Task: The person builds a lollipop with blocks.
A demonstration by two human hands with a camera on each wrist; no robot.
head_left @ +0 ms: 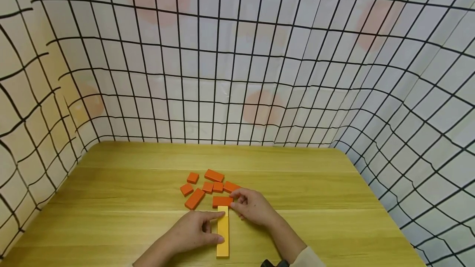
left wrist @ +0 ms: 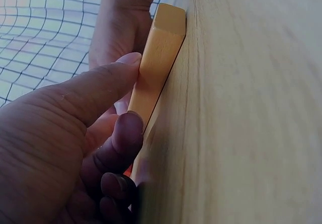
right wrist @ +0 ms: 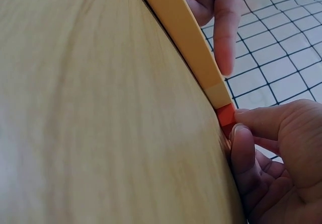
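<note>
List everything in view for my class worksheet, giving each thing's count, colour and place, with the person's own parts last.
Long yellow block: 1, yellow, between the hands
Short yellow block: 1, paler yellow, at the long one's far end
Long orange blocks: 4, orange, one crosswise beyond the yellow pair, three scattered nearby
Short orange blocks: 4, orange, among the scattered ones
Table: 1, yellowish wood, beneath the blocks
Wire mesh: count unclear, black, behind and both sides
Dark object: 1, black, bottom edge, cut off
Sleeve: 1, cream, right forearm
Left hand: 1, at the yellow blocks
Right hand: 1, pinching the crosswise orange block's right end
</note>
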